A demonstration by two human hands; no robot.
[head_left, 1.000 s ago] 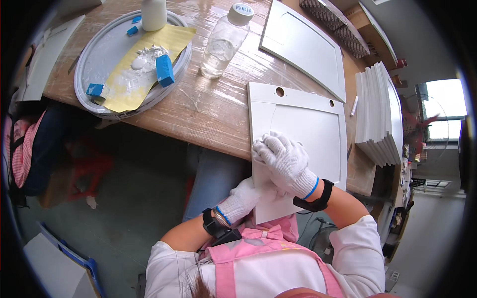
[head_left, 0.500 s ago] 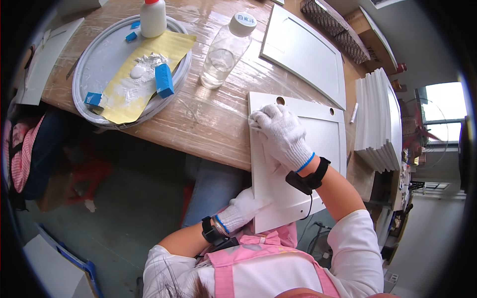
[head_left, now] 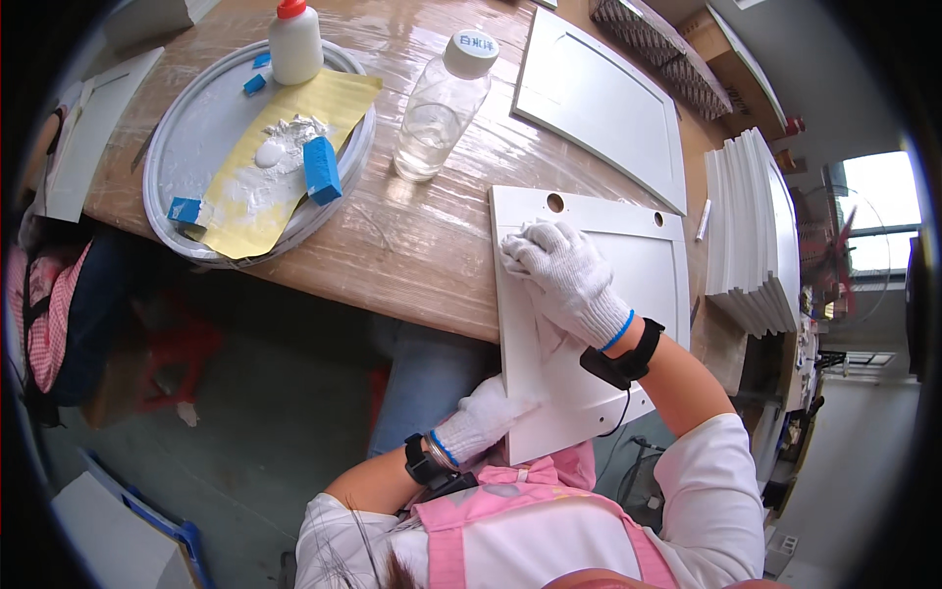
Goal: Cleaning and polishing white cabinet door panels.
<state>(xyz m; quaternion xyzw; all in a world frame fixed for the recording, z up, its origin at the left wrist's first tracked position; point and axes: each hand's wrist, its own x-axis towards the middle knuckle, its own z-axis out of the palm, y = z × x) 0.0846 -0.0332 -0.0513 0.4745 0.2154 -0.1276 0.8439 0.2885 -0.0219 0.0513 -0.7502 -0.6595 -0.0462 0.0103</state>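
Observation:
A white cabinet door panel (head_left: 643, 285) with a recessed middle lies partly on the table and reaches over its near edge to my lap. My right hand (head_left: 561, 270), in a white knit glove, presses on the panel's left frame with curled fingers; whatever lies under them is hidden. In a matching glove, my left hand (head_left: 483, 420) grips the panel's near left edge, its fingertips partly out of sight. Two round holes show at the panel's far end.
On a round grey lid (head_left: 162, 187) sit yellow sandpaper (head_left: 245, 221) with white paste, blue blocks (head_left: 321, 171) and a red-capped bottle (head_left: 295, 47). A clear bottle (head_left: 437, 118) stands beside it. Another panel (head_left: 599, 108) lies beyond; stacked white panels (head_left: 751, 236) stand right.
My right hand has slid slightly to the right and toward me along the panel's left frame. The left hand keeps its place on the panel edge.

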